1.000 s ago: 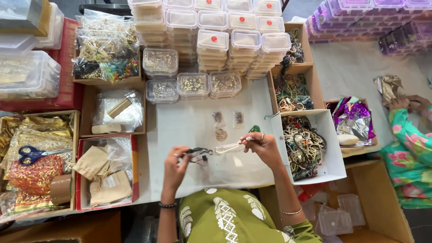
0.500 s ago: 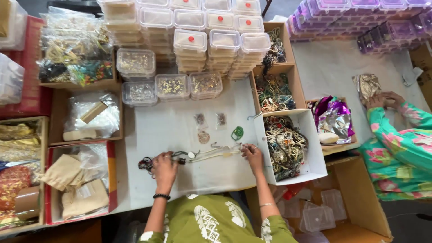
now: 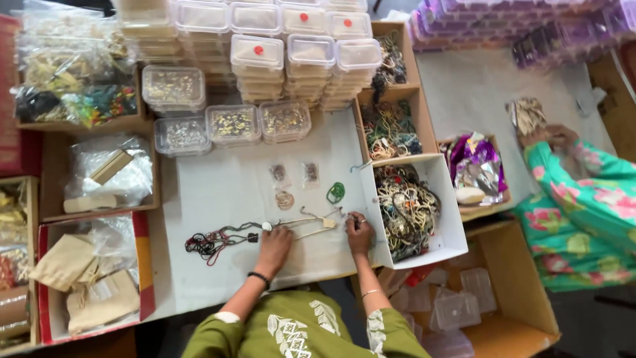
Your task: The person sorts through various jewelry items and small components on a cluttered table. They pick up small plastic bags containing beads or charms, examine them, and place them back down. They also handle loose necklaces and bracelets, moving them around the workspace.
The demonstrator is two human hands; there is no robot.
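A: Left hand [image 3: 273,244]?
B: Pressed flat on the beaded necklace [image 3: 228,237], stretched along the white tabletop [image 3: 218,192]; nothing clasped.

A: Right hand [image 3: 359,233]?
B: Grip pinched on the necklace's end, beside the white box [image 3: 445,219]. Beyond: stacked clear containers [image 3: 291,56].

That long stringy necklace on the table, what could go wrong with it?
The necklace is stretched flat under the left hand, and its dark bunched end might knot up if pulled. The right hand works close to the white box heaped with jewellery, so strands could snag or spill over the rim. The small pendants and green ring lie loose nearby; a sweeping arm could probably knock them away.
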